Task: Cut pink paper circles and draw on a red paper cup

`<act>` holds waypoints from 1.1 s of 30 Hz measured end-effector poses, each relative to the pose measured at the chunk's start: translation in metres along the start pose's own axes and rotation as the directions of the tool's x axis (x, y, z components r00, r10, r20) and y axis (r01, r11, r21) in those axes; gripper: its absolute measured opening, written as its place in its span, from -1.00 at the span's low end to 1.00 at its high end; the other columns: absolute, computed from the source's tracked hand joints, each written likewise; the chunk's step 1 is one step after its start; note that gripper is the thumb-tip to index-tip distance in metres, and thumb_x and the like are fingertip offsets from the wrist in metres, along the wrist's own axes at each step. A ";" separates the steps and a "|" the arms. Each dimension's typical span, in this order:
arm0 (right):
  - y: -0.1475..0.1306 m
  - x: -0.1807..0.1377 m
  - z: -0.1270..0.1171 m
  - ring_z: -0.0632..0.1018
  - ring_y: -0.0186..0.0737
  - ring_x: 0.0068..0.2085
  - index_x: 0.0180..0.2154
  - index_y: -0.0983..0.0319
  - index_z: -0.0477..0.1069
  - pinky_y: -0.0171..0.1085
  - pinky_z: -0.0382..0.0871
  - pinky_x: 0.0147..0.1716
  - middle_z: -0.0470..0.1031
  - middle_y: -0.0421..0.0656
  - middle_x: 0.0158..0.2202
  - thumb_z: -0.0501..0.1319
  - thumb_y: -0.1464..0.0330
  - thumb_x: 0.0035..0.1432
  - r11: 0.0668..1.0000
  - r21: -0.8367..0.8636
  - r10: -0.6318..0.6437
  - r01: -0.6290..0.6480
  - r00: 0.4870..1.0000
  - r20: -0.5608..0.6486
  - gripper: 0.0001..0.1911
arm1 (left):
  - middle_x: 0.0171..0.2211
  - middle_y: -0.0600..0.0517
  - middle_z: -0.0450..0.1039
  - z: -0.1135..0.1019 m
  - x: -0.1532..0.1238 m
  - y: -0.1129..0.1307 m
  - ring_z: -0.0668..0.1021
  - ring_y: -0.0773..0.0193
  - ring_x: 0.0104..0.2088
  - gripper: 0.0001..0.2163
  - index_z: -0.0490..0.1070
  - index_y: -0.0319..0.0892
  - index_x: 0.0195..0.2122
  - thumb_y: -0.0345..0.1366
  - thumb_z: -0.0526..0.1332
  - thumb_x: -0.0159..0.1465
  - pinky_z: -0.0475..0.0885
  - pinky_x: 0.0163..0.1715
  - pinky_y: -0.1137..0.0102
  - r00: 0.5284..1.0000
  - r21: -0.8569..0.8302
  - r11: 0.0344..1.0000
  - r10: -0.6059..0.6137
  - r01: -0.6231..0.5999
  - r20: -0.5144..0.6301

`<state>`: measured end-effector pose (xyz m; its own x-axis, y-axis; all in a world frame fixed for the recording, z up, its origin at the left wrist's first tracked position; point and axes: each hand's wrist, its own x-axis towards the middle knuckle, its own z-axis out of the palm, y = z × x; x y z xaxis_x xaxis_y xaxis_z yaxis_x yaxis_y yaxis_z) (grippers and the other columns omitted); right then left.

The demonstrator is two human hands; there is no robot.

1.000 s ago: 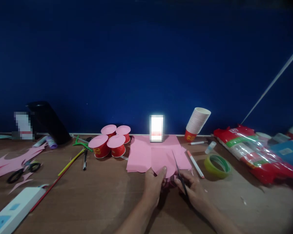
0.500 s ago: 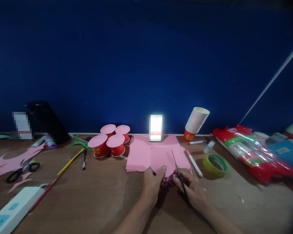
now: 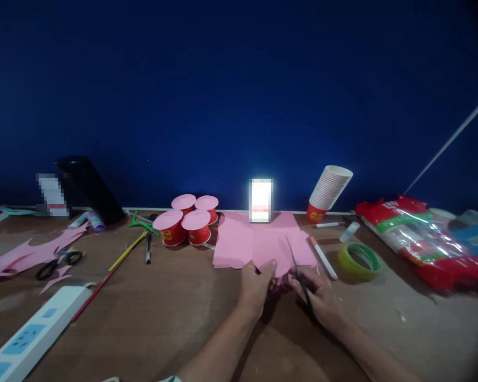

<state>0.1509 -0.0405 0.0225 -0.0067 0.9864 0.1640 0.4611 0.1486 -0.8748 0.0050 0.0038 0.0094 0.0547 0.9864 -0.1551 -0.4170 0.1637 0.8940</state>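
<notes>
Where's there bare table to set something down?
Mainly between the red stick and left hand; also in front of the tape roll, bar a scrap. It's crowded along the back, from the red cups to the red packet.

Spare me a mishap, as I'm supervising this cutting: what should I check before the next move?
1. Left hand has the pink paper pinched at its near edge: ok, thumb on top.
2. Right hand has the scissors: ok, tips pointing away from the person.
3. Left thumb apart from the visible blade: ok.
4. Left fingertips beneath the paper away from the scissors: cannot tell, hidden.
5. Four red cups away from the scissors: ok, left of the paper.
6. Space beside the right hand free: not ok, an orange-tipped marker lies close.
</notes>
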 end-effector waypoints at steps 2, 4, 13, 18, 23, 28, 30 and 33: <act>0.001 0.000 0.000 0.38 -0.30 -0.50 -0.23 0.25 0.47 -0.37 0.29 -0.53 0.40 -0.22 -0.49 0.16 0.20 0.14 1.000 0.011 -0.004 0.004 1.000 0.007 -0.73 | -0.72 0.19 0.22 0.000 0.000 0.001 0.23 0.50 -0.71 -0.67 0.35 -0.26 -0.50 -0.09 0.36 -0.03 0.13 -0.71 0.54 1.000 0.005 1.000 0.002 -0.002 0.002; 0.002 0.000 0.001 0.38 -0.30 -0.49 -0.23 0.25 0.46 -0.37 0.30 -0.52 0.40 -0.22 -0.48 0.16 0.21 0.14 1.000 0.016 -0.005 0.005 1.000 0.000 -0.74 | -0.71 0.19 0.22 0.001 -0.001 0.001 0.23 0.50 -0.71 -0.67 0.34 -0.26 -0.50 -0.09 0.35 -0.02 0.12 -0.71 0.54 1.000 0.003 1.000 0.000 0.000 0.006; -0.004 -0.001 -0.001 0.33 -0.32 -0.51 -0.34 0.23 0.44 -0.38 0.26 -0.54 0.32 -0.26 -0.54 0.15 0.21 0.15 1.000 -0.019 0.008 -0.008 1.000 0.026 -0.77 | -0.73 0.19 0.21 0.001 -0.001 0.002 0.21 0.51 -0.72 -0.66 0.34 -0.26 -0.51 -0.08 0.36 -0.04 0.11 -0.73 0.55 1.000 -0.012 1.000 -0.001 0.001 -0.006; -0.001 -0.001 -0.001 0.41 -0.26 -0.44 -0.24 0.24 0.46 -0.36 0.28 -0.50 0.43 -0.20 -0.46 0.15 0.22 0.16 1.000 -0.020 0.000 0.000 1.000 0.029 -0.76 | -0.69 0.17 0.26 0.001 0.000 0.000 0.25 0.50 -0.70 -0.65 0.37 -0.27 -0.47 -0.06 0.36 -0.03 0.14 -0.71 0.54 1.000 -0.022 1.000 -0.015 0.014 -0.025; 0.002 0.000 0.001 0.42 -0.25 -0.44 -0.22 0.25 0.46 -0.36 0.29 -0.51 0.44 -0.20 -0.45 0.16 0.21 0.13 1.000 0.001 0.030 -0.030 0.999 0.026 -0.73 | -0.70 0.18 0.23 -0.001 0.000 -0.002 0.24 0.49 -0.70 -0.65 0.38 -0.28 -0.46 -0.06 0.35 -0.02 0.16 -0.70 0.52 1.000 0.030 1.000 -0.009 0.010 -0.017; -0.006 0.002 0.000 0.41 -0.25 -0.42 -0.34 0.25 0.44 -0.36 0.30 -0.48 0.41 -0.20 -0.47 0.17 0.19 0.11 1.000 0.020 0.011 -0.012 1.000 0.023 -0.75 | -0.70 0.18 0.23 -0.002 -0.001 -0.002 0.23 0.48 -0.68 -0.67 0.42 -0.29 -0.43 -0.08 0.35 -0.01 0.16 -0.68 0.52 1.000 0.057 0.998 0.006 -0.007 0.011; -0.008 0.002 0.000 0.40 -0.26 -0.42 -0.36 0.24 0.43 -0.36 0.30 -0.47 0.41 -0.21 -0.47 0.16 0.20 0.12 0.999 0.037 0.003 -0.004 1.000 0.026 -0.77 | -0.70 0.18 0.24 -0.002 -0.001 -0.001 0.23 0.47 -0.68 -0.66 0.44 -0.30 -0.40 -0.09 0.35 -0.01 0.16 -0.67 0.52 1.000 0.066 0.998 -0.003 0.002 0.015; -0.006 0.003 0.001 0.38 -0.29 -0.44 -0.37 0.24 0.40 -0.37 0.29 -0.46 0.37 -0.23 -0.49 0.17 0.21 0.12 0.997 0.077 -0.015 0.012 1.000 0.027 -0.79 | -0.69 0.17 0.26 -0.002 -0.001 -0.001 0.23 0.48 -0.68 -0.66 0.46 -0.31 -0.37 -0.09 0.35 0.00 0.17 -0.67 0.52 1.000 0.074 0.997 0.005 -0.007 0.025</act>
<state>0.1476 -0.0385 0.0278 -0.0372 0.9857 0.1644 0.3915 0.1658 -0.9051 0.0031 0.0023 0.0080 0.0754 0.9873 -0.1401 -0.3488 0.1578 0.9238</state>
